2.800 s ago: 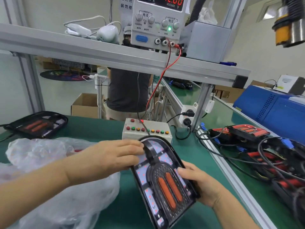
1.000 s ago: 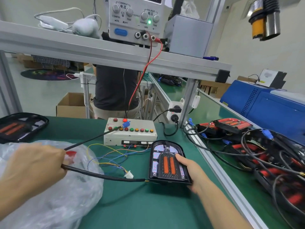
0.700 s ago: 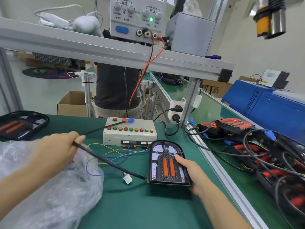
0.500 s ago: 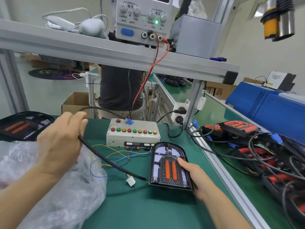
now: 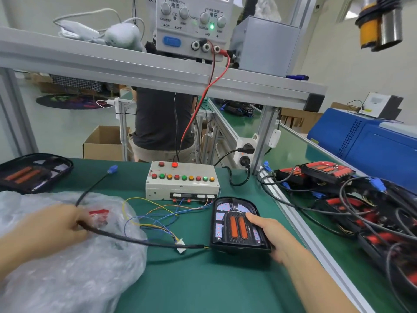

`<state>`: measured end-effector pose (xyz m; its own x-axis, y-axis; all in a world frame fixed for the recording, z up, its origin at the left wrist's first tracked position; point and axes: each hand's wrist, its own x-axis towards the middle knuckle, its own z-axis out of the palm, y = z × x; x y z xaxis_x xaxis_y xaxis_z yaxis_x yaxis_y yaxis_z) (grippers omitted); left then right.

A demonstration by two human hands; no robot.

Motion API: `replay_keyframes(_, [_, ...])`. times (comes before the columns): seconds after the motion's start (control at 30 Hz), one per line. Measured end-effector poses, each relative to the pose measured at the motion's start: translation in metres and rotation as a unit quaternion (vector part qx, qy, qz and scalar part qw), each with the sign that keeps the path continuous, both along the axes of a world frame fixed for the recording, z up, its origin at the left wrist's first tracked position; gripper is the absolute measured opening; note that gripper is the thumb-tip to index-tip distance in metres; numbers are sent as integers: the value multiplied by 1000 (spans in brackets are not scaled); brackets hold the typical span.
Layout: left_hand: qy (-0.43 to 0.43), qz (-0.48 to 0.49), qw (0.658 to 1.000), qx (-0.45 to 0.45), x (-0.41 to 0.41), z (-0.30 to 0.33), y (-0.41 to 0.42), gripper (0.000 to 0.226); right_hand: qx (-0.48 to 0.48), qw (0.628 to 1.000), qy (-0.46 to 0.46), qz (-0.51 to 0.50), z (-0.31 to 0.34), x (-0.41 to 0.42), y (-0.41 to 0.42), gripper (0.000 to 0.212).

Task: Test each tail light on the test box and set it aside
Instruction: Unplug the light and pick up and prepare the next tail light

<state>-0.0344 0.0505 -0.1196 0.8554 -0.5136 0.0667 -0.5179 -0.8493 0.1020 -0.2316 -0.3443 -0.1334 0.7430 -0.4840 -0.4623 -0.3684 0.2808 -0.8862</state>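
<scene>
A black tail light with two orange bars lies flat on the green mat, just in front of the white test box with its row of coloured buttons. My right hand grips the light's right edge, thumb on its face. My left hand holds the light's black cable over a plastic bag. The cable's blue plug lies free on the mat at the far left of the box. Thin coloured wires run from the box to a white connector.
A crumpled clear plastic bag covers the near left. Another tail light lies at the far left. A pile of tail lights and cables fills the right side beyond an aluminium rail. A power supply stands on the shelf above; a person stands behind the bench.
My left hand has come back down onto the bag with the cable, and the blue plug now lies out on the mat. The tail light and my right hand stay in place.
</scene>
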Motion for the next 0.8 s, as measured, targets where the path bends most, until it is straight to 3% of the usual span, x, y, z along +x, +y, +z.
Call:
replay_keyframes(0.07, [42, -44, 998, -29, 2, -1, 1, 17, -10, 999, 26, 22, 4, -4, -8, 26])
replay_keyframes(0.13, [19, -58, 986, -158, 3, -2, 5, 33, -7, 999, 33, 42, 5, -9, -12, 24])
replay_keyframes(0.2, [-18, -85, 973, -212, 12, -11, 11, 23, -10, 999, 25, 38, 3, -10, -12, 23])
replay_keyframes(0.37, [-3, -31, 996, -79, 62, -86, 40, 18, -14, 1000, 19, 13, -1, -10, -9, 29])
replay_keyframes(0.53, [-29, -20, 999, -41, 125, -163, 73, 19, -24, 999, 27, 36, 3, -5, 1, 28])
replay_keyframes(0.63, [-38, -34, 997, -53, 100, -133, 49, 20, -46, 997, 35, 51, 5, -2, 7, 29])
replay_keyframes(0.7, [-70, -50, 990, -108, 64, -94, 25, 18, -77, 994, 42, 60, 6, 1, 10, 31])
replay_keyframes(0.8, [-75, -26, 979, -186, 19, -56, 1, 33, -146, 985, 54, 70, 7, 3, 10, 31])
